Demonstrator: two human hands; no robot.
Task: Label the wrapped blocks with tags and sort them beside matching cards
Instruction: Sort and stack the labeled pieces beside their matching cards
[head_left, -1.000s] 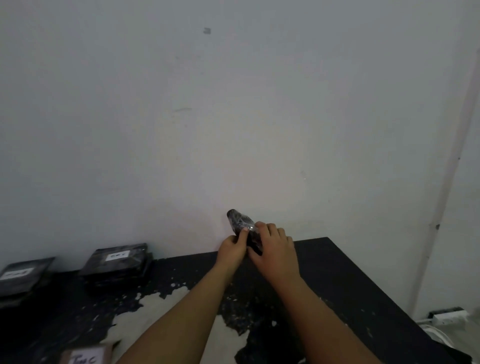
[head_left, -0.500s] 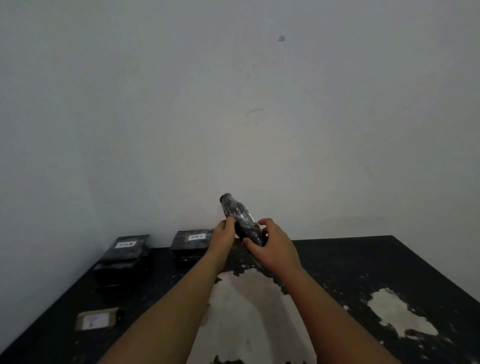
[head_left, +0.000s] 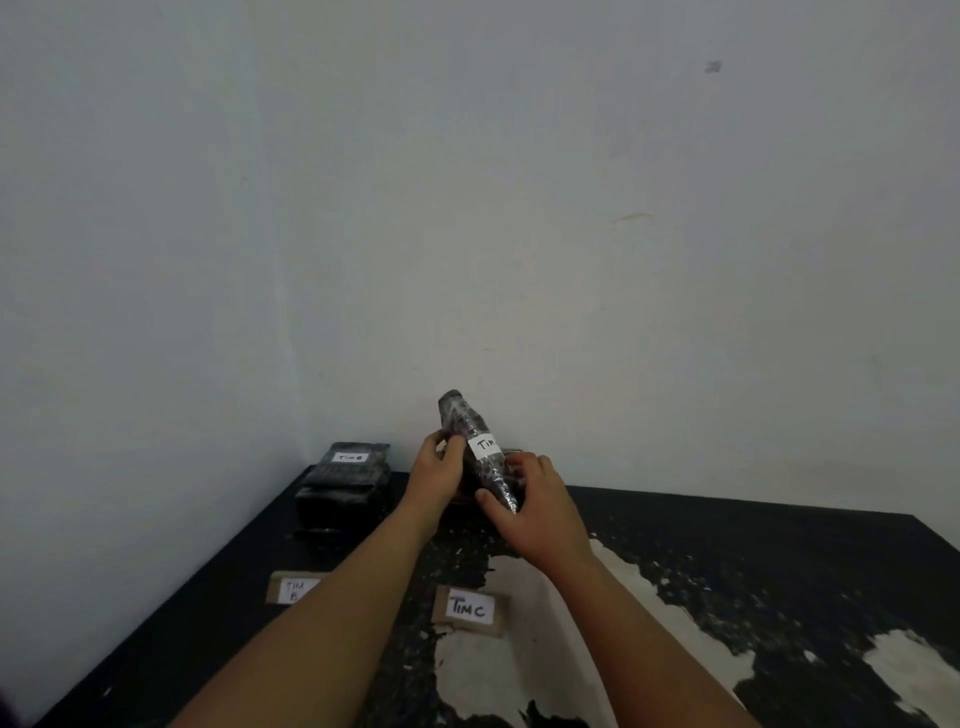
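Observation:
Both hands hold one dark block wrapped in clear film (head_left: 470, 431), tilted on edge above the back of the table. A white tag (head_left: 484, 447) reading "TIM" is stuck on its side. My left hand (head_left: 438, 470) grips its left edge with the thumb near the tag. My right hand (head_left: 535, 506) grips its lower right end. Below lies a cardboard card marked "TIM C" (head_left: 470, 609). A card marked "TIM B" (head_left: 294, 588) lies to the left, partly covered by my left forearm. A stack of tagged wrapped blocks (head_left: 345, 480) stands behind that card.
The black table (head_left: 753, 566) has large patches of worn-off paint. A white wall runs close behind it and along its left side. Something dark sits on the table behind my hands, mostly hidden.
The view has swung left, bringing both cards into sight. The block has turned in my hands so that its white tag now faces me.

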